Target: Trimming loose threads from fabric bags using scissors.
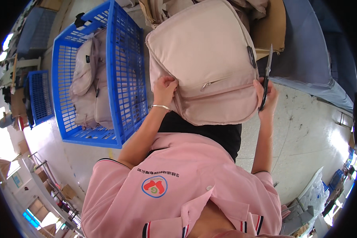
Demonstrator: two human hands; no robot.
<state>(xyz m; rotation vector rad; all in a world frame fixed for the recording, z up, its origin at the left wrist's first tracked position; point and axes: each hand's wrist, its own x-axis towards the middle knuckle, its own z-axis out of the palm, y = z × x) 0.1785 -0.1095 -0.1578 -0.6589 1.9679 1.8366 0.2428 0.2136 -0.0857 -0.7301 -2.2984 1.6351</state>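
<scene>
A pale pinkish-beige backpack lies in front of me, with a zipped front pocket and a small zipper pull. My left hand, with a bracelet at its wrist, is closed on the bag's left edge, pinching the fabric by the seam. At the opposite edge, my right hand has black-handled scissors in its grip, blades pointing away from me. The fingertips of that hand also touch the side of the bag. A dark tab sits on the bag's right seam.
To the left stands a blue plastic crate holding several similar bags. An open cardboard box is behind the backpack at the right. Beyond it is a blue-covered surface. Another blue crate stands farther left.
</scene>
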